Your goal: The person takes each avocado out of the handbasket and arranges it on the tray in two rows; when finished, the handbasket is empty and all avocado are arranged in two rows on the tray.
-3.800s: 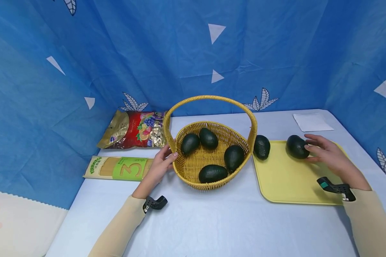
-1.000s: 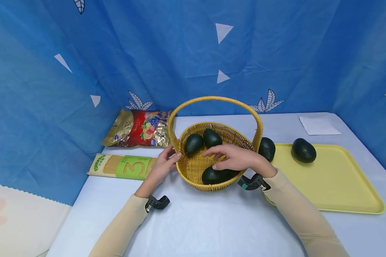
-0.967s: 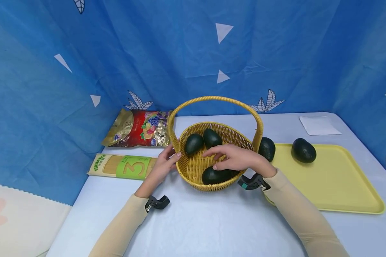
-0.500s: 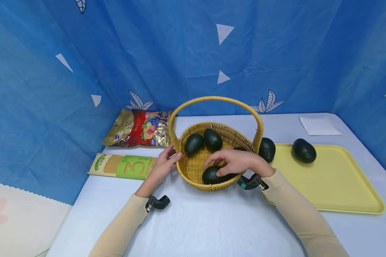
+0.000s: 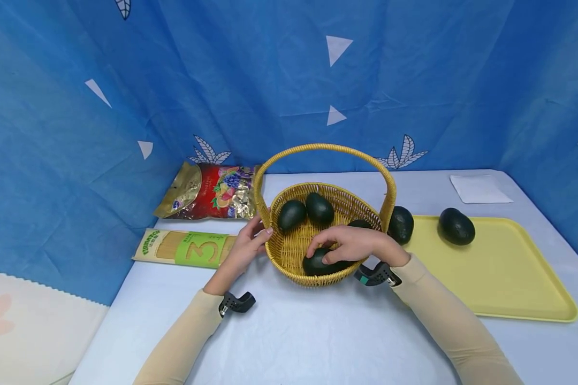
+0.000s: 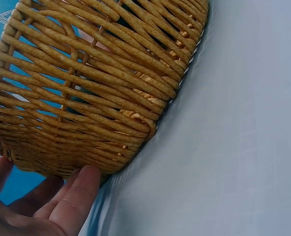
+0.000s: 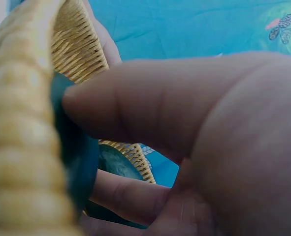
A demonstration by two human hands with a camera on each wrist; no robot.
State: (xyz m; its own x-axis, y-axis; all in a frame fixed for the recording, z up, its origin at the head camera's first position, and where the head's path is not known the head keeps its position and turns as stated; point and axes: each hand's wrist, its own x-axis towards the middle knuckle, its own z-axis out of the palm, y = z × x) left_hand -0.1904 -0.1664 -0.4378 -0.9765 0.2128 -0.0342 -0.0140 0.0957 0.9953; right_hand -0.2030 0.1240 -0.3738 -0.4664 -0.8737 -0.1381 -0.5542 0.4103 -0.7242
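Observation:
A yellow wicker basket (image 5: 289, 262) with a tall handle holds several dark green avocados. At its left side, my left hand (image 5: 243, 248) grips the rim, thumb at the top edge and fingers against the outer weave (image 6: 86, 113). Reaching over the right rim, my right hand (image 5: 349, 245) has thumb and fingers around the front avocado (image 5: 313, 264), which rests low in the basket. Two more avocados, one left (image 5: 291, 215) and one behind (image 5: 319, 208), lie near the back. Another avocado (image 5: 360, 223) is mostly hidden behind my right hand.
Right of the basket is a yellow tray (image 5: 501, 278) bearing an avocado (image 5: 456, 226); a second avocado (image 5: 401, 225) sits between tray and basket. To the left lie a spaghetti pack (image 5: 183, 248) and a red-gold candy bag (image 5: 212, 192). A white packet (image 5: 480, 189) lies back right.
My right hand has moved from the avocado on the tray to the basket, where its fingers have since curled around the front avocado. The left hand stays on the basket.

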